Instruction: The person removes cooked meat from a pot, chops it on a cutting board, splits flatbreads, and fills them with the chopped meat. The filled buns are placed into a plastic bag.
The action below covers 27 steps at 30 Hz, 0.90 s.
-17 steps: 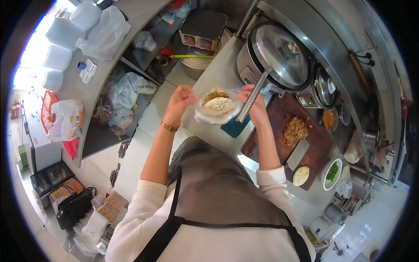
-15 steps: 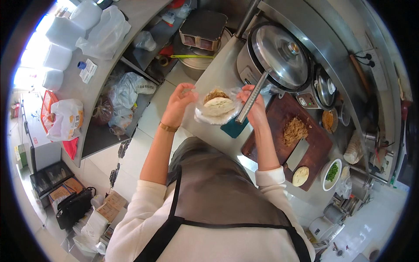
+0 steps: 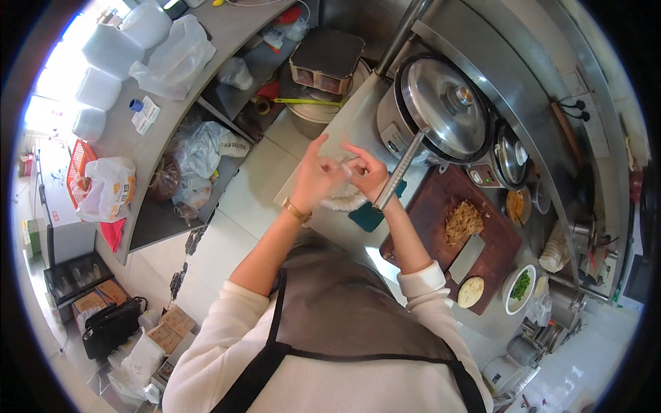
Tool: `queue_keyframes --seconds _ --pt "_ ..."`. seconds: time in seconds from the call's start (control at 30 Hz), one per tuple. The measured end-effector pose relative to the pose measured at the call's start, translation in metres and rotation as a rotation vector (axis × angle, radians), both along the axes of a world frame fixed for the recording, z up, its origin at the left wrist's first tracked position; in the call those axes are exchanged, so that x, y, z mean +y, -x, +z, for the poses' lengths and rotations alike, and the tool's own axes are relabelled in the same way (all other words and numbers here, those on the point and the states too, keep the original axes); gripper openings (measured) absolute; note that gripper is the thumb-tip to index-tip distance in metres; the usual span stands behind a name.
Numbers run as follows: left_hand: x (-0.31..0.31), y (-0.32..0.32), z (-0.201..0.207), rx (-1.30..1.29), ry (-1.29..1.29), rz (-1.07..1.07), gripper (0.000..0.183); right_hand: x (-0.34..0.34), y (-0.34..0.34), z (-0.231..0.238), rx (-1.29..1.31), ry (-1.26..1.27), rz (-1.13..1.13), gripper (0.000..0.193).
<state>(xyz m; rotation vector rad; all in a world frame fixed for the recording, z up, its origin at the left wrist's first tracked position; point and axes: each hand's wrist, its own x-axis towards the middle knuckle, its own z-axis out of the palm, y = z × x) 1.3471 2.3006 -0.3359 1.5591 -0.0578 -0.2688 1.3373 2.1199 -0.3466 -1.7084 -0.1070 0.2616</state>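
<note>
My left hand (image 3: 319, 180) and my right hand (image 3: 370, 173) meet over the counter, index fingers raised and the other fingers pinched on the gathered top of a clear plastic bag. Motion blurs the left hand a little. Below them the bag (image 3: 344, 202) shows only as a pale edge; the filled flatbread in it is hidden by my hands. Right of my right forearm, a brown cutting board (image 3: 430, 199) bears chopped meat (image 3: 465, 221), a cleaver (image 3: 467, 257) and a round flatbread (image 3: 471, 292).
A pot with a steel lid (image 3: 441, 103) stands ahead, a long-handled tool (image 3: 403, 168) jutting from it toward my right wrist. A teal cloth (image 3: 368, 216) lies by the board. Beside it are a bowl of chopped greens (image 3: 509, 303) and a smaller lidded cooker (image 3: 509, 148).
My hands, apart on either side of the bag before, have come together above it and closed on its top. The filled flatbread, visible earlier, is now covered.
</note>
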Motion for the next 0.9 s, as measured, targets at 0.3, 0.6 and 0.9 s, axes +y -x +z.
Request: queue_keyframes --seconds 0.3,0.6,0.9 --pt "0.039 -0.028 -0.081 0.857 1.081 0.059 0.055 -0.065 0.035 -0.046 0.369 -0.434 -0.174 0.012" --pt "0.015 -0.008 -0.023 -0.045 -0.046 -0.364 0.074 -0.024 0.036 -0.029 0.284 -0.508 0.142 0.056" --pt "-0.009 -0.009 -0.071 -0.559 -0.811 -0.254 0.071 -0.030 0.101 -0.024 -0.127 0.310 -0.079 0.057"
